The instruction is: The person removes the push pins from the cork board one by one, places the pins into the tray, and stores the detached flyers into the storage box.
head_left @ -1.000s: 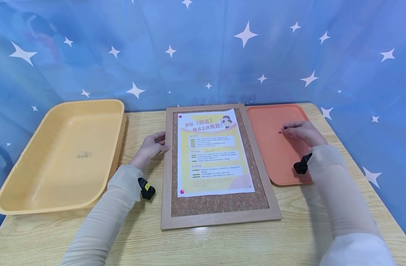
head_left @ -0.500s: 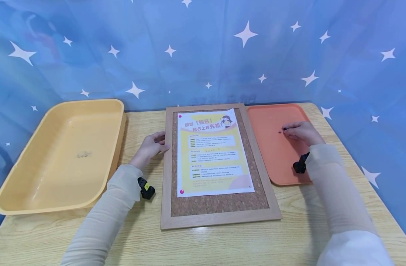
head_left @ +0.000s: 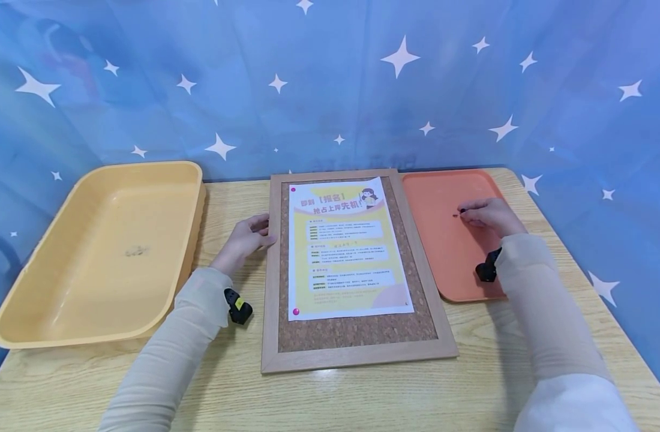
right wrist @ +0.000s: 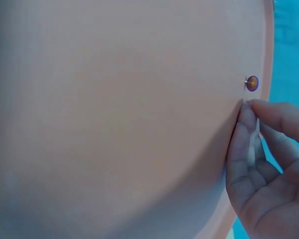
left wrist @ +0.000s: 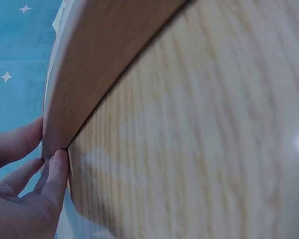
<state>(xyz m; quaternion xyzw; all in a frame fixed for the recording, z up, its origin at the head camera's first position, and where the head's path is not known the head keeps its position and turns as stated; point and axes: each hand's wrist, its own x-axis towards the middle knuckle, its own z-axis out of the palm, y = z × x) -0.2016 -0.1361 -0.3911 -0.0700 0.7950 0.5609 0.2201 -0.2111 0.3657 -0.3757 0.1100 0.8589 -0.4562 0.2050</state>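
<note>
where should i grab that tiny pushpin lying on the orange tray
Probably pinch the small round-headed pushpin by its head's rim, thumb and forefinger coming from above. It lies on its side on the flat orange plastic tray, its thin point offering no grip. The right hand is already beside it.
</note>
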